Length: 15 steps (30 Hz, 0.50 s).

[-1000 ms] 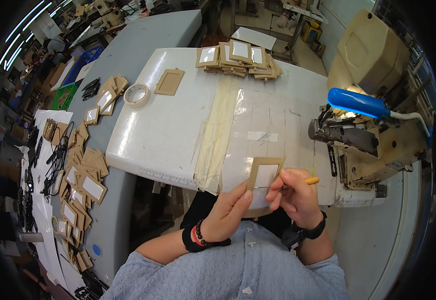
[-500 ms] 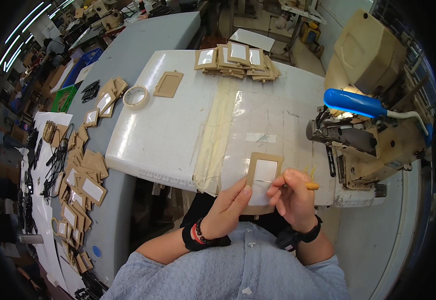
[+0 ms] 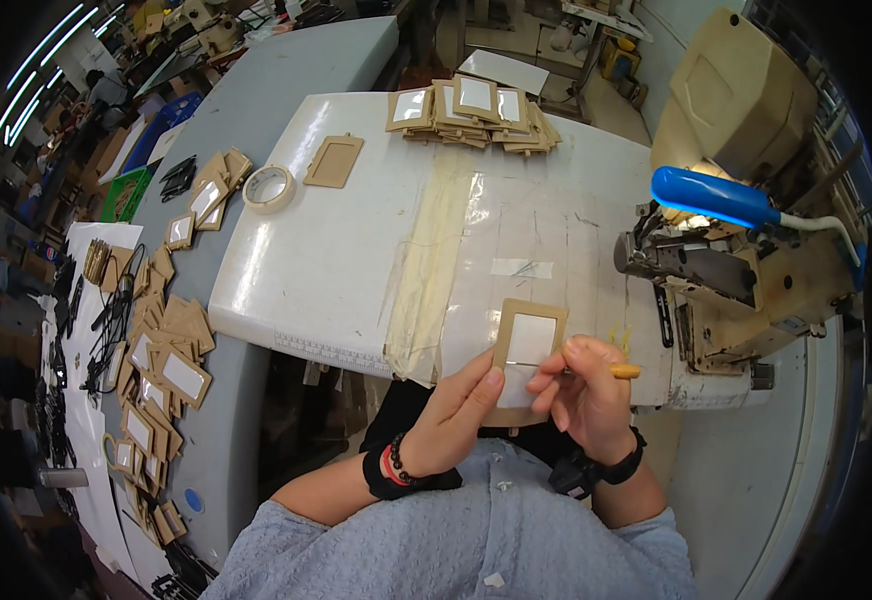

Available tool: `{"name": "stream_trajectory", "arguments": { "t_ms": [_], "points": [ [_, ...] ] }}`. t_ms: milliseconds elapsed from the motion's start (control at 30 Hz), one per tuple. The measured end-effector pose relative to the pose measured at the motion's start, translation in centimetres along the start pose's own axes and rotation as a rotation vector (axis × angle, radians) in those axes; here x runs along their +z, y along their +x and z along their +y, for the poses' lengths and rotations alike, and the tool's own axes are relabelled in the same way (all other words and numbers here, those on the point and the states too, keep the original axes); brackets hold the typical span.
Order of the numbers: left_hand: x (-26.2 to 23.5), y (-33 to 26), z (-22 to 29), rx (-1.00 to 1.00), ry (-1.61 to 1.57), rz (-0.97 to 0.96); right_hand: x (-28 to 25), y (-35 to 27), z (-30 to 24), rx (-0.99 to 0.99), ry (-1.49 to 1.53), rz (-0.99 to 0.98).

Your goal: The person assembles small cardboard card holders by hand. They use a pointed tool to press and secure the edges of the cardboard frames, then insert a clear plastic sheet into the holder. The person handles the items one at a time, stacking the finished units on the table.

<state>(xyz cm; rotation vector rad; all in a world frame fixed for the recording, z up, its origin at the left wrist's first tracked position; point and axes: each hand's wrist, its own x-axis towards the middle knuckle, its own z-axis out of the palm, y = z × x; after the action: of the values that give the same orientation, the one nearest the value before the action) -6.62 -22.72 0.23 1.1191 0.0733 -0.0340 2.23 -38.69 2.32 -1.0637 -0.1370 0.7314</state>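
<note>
My left hand [image 3: 448, 428] is closed on the left edge of a tan card holder [image 3: 506, 328] with a pale rectangular window, thumb on top. The holder is held at the near edge of the white worktable, in front of my body. In my right hand [image 3: 594, 402] is an awl [image 3: 626, 371] with a yellow handle, gripped between thumb and fingers. Its thin metal shaft points left and lies across the window. I cannot tell whether the tip touches the surface. The holder's lower right part is partly hidden by my right fingers.
A sewing machine [image 3: 726, 290] with a blue-handled lever [image 3: 711, 197] stands at the right. Stacked card holders [image 3: 476, 95] sit at the table's far edge. A tape roll [image 3: 269, 189] and a single holder [image 3: 335, 162] lie left. More holders [image 3: 181, 375] cover the grey table [image 3: 236, 400].
The view has shifted slightly. Both hands keep their grips, and the awl's shaft still lies across the window with hardly any movement.
</note>
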Motion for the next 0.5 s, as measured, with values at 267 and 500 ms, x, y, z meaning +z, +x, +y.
{"name": "stream_trajectory", "arguments": {
  "t_ms": [267,500],
  "points": [
    [-0.2,-0.3,-0.1,0.022,0.018,-0.004,-0.6,0.1,0.3,-0.014,0.005,-0.086],
    [-0.4,-0.9,0.5,-0.020,0.071,-0.039,-1.0,0.1,-0.3,-0.004,-0.041,-0.222]
  ]
}}
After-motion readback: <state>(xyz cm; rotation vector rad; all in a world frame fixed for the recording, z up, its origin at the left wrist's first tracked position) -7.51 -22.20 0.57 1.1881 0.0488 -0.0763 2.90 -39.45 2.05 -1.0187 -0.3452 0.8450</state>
